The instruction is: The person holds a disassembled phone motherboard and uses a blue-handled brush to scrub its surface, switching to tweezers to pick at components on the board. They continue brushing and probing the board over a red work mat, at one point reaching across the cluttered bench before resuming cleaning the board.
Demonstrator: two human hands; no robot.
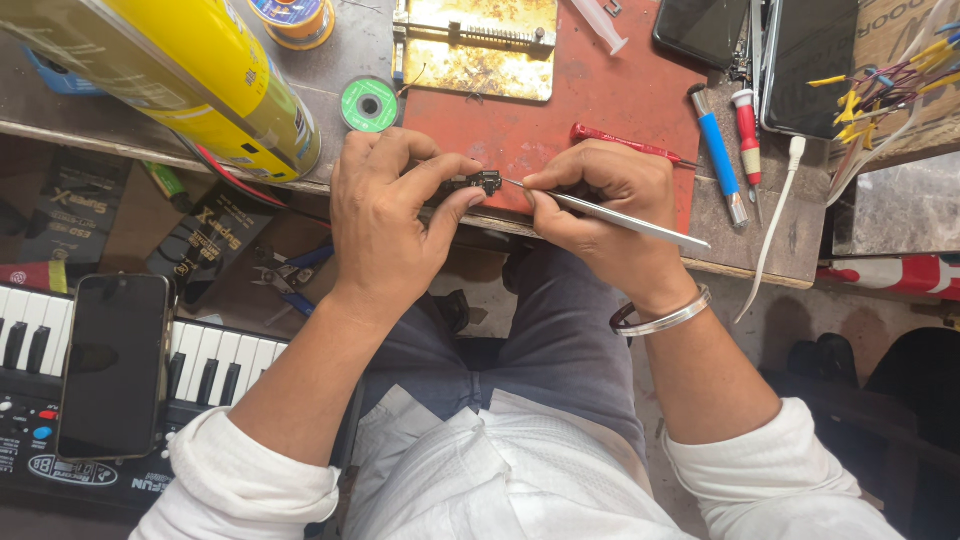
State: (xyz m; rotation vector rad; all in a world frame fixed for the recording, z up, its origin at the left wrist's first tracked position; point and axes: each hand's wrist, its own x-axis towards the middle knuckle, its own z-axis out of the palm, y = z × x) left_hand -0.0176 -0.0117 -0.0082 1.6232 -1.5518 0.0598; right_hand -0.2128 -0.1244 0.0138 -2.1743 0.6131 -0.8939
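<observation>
My left hand (385,215) pinches a small black electronic part (482,182) between thumb and forefinger at the front edge of the red work mat (600,100). My right hand (605,215) grips slim metal tweezers (620,219), whose tip touches the black part. Both hands rest at the bench edge, above my lap. A metal bangle (665,320) circles my right wrist.
A yellow spray can (200,80) lies at the left. A green solder-wick spool (369,105), a brass plate (480,45), red and blue screwdrivers (720,150), dark phones (810,60) and a white cable (780,220) sit on the bench. A keyboard (220,360) with a phone (112,365) on it lies lower left.
</observation>
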